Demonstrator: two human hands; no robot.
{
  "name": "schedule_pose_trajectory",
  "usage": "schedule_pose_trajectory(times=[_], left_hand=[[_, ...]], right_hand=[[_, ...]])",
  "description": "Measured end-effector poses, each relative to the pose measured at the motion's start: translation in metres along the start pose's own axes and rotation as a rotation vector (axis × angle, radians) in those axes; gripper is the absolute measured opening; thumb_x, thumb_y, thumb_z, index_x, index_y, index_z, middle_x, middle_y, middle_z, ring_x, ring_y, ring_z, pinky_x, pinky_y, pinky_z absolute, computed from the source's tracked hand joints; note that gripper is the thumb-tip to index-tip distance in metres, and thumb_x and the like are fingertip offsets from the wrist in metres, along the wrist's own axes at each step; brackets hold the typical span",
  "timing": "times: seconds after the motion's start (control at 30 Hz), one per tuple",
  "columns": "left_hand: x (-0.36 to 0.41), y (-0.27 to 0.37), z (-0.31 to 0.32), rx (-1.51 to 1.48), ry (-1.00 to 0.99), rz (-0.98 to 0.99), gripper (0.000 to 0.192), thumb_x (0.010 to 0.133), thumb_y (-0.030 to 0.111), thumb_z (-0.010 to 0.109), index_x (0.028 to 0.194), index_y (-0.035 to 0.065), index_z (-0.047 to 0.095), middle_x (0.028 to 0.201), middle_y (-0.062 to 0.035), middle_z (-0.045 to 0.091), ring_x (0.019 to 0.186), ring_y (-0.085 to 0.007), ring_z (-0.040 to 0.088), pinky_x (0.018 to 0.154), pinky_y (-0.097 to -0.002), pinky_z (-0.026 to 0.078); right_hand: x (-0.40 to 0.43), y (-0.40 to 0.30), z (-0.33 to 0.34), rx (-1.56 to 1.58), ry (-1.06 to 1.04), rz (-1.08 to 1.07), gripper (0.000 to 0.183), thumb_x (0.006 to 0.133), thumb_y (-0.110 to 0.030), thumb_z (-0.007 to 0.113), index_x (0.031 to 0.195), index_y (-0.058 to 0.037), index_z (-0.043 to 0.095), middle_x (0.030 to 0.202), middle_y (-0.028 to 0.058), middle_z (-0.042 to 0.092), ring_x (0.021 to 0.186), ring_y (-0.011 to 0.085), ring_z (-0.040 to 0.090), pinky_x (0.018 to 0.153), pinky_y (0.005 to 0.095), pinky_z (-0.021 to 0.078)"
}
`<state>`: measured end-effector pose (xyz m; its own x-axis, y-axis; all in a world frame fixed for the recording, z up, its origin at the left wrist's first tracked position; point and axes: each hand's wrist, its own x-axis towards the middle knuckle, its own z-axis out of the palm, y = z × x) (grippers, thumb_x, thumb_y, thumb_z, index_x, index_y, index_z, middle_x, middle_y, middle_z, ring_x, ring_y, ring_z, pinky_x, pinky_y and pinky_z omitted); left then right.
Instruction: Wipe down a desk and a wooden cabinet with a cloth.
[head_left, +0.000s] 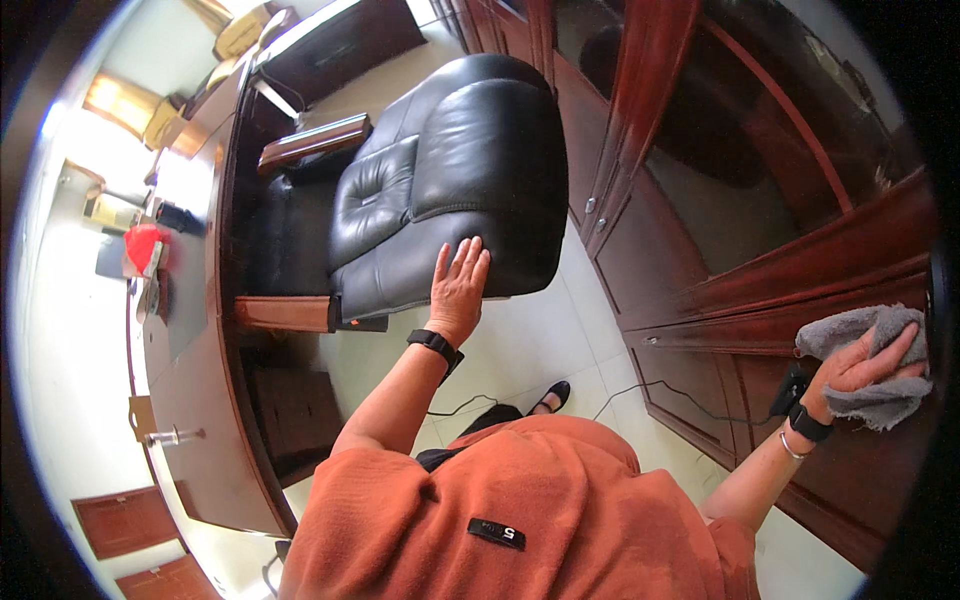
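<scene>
My left hand lies flat on the side of a black leather office chair's backrest, fingers extended and nothing held. A black band circles that wrist. Far to the right, my right hand grips a grey towelling cloth, pressed to the front of a dark reddish wooden cabinet. Folds of the cloth stick out above and below the fingers. The right wrist carries a black band and a bangle, with a small black device beside it.
A large wooden desk stands on the left, with the chair's seat tucked against it. A red item lies on the desktop. Glass-fronted cabinet doors line the right. A thin black cable runs across in front of me, above the tiled floor.
</scene>
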<state>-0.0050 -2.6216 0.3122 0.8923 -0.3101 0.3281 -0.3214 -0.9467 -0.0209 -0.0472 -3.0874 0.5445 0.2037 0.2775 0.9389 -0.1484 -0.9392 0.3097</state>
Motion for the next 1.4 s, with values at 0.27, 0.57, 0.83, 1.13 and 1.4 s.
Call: schedule_pose_trajectory(times=[0.27,0.57,0.83,1.13,1.4], left_hand=[[-0.085,-0.014,-0.047,-0.054,-0.063,0.074,0.059,0.07,0.001,0.061,0.127,0.0068,0.048,0.144,-0.0076,0.04,0.135,-0.0204,0.036,0.116,-0.0469,0.013],[-0.215,-0.04,-0.099,-0.029,-0.138,0.102,0.043,0.078,0.002,0.051,0.12,0.0097,0.055,0.142,-0.0027,0.044,0.134,-0.0165,0.038,0.115,-0.0457,0.016],[-0.363,-0.084,-0.149,0.209,-0.32,0.123,0.043,0.079,0.007,0.052,0.122,0.0126,0.055,0.144,-0.0006,0.041,0.136,-0.0161,0.033,0.116,-0.0441,0.014],[-0.49,-0.112,-0.222,0.232,-0.506,-0.266,0.055,0.069,-0.006,0.053,0.122,0.0076,0.054,0.142,-0.0059,0.044,0.135,-0.0242,0.034,0.115,-0.0452,0.018],[-0.481,-0.111,-0.225,0.603,-0.807,-1.149,0.059,0.079,0.01,0.054,0.137,0.0144,0.043,0.152,-0.0063,0.028,0.139,-0.025,0.026,0.114,-0.0508,0.015]], right_hand=[[-0.003,0.01,-0.011,-0.007,-0.002,-0.096,0.036,0.099,-0.02,0.044,0.133,-0.0061,0.048,0.129,0.0222,0.044,0.11,0.0371,0.048,0.093,0.0469,0.0402],[-0.008,-0.007,-0.039,0.15,-0.087,0.004,0.04,0.1,-0.017,0.039,0.14,-0.0129,0.041,0.142,0.0178,0.038,0.129,0.036,0.039,0.105,0.0494,0.0355],[-0.025,-0.002,-0.065,0.175,-0.159,0.056,0.045,0.099,-0.015,0.04,0.143,-0.0128,0.034,0.145,0.0165,0.036,0.131,0.0343,0.037,0.11,0.0479,0.0317],[-0.023,-0.005,-0.062,0.207,-0.146,0.106,0.044,0.098,-0.015,0.041,0.142,-0.0132,0.037,0.147,0.0192,0.03,0.134,0.0379,0.032,0.112,0.0489,0.0268],[-0.019,-0.032,-0.021,0.371,-0.144,0.157,0.049,0.096,-0.012,0.044,0.144,-0.0077,0.033,0.15,0.0213,0.023,0.137,0.0385,0.025,0.115,0.0477,0.0172]])
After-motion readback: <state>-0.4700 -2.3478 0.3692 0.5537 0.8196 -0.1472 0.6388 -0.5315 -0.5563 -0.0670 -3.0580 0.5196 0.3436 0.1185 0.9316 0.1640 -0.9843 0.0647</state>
